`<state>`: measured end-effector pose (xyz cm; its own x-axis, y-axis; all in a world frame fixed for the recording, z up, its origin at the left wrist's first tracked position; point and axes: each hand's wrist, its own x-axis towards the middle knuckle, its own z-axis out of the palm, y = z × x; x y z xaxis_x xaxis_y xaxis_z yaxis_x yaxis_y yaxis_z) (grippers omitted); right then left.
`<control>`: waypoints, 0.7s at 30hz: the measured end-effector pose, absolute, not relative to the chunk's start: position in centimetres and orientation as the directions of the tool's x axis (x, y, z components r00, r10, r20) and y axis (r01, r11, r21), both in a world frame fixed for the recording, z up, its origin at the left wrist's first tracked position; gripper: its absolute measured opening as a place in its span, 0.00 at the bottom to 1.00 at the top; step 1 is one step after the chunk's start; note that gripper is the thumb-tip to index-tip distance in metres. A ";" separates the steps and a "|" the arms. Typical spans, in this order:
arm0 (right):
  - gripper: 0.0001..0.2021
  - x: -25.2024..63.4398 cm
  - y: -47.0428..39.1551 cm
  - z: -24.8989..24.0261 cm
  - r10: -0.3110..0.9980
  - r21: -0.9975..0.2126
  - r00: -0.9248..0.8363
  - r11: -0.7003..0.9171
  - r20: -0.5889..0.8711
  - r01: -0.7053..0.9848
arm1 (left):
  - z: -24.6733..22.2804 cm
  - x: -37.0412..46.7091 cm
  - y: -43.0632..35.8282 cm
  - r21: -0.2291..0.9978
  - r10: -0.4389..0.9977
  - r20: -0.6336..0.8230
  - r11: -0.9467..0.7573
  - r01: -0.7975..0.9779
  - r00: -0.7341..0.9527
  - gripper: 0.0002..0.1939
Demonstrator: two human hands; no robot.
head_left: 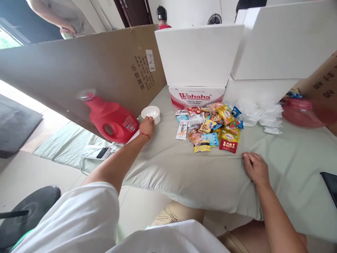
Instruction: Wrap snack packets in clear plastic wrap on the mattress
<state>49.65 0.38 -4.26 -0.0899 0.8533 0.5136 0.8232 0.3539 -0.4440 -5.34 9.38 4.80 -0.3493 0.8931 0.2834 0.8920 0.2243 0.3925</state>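
My left hand [146,127], with a red string at the wrist, is closed on the near rim of a white bowl [151,112]. The bowl stands upright on the green cloth, beside a large red jug [113,117]. To the right of the bowl lies a pile of packaged snacks [209,126] in yellow, red, blue and white wrappers. My right hand [256,168] rests on the cloth just right of and nearer than the pile, its fingers curled; nothing shows in them.
Behind the snacks stands a Wahaha box [196,96] under white boxes [198,56]. Clear plastic packs [260,114] and a pink container [302,112] are at the right. Cardboard [110,73] walls the left side. A power strip [97,152] lies near the jug. People stand beyond.
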 end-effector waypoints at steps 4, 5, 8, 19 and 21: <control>0.17 49.4 0.3 -4.1 0.872 -0.472 -0.079 0.336 0.483 0.815 | 5.8 -1.7 7.6 0.471 0.932 0.346 -0.072 0.879 -0.108 0.09; 0.17 49.4 0.3 -4.0 0.877 -0.477 -0.075 0.328 0.475 0.815 | 6.2 -0.3 7.1 0.489 0.927 0.371 -0.147 0.860 -0.052 0.09; 0.18 49.3 0.3 -3.9 0.883 -0.490 -0.060 0.313 0.465 0.814 | 7.6 4.9 6.1 0.617 0.917 0.398 -0.278 0.736 0.013 0.11; 0.18 48.9 0.2 -3.6 0.893 -0.528 -0.039 0.300 0.448 0.794 | 16.0 24.6 12.8 0.831 0.972 -0.094 0.195 -0.521 0.215 0.11; 0.18 48.9 0.2 -3.6 0.894 -0.533 -0.032 0.294 0.446 0.793 | 16.0 28.5 15.2 0.777 0.952 -0.172 0.289 -0.560 0.254 0.10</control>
<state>48.89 0.20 -3.57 -0.0321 0.8944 0.4460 0.7933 0.2943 -0.5330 28.53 15.20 16.04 0.2539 0.9519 -0.1717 -0.5595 0.2894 0.7767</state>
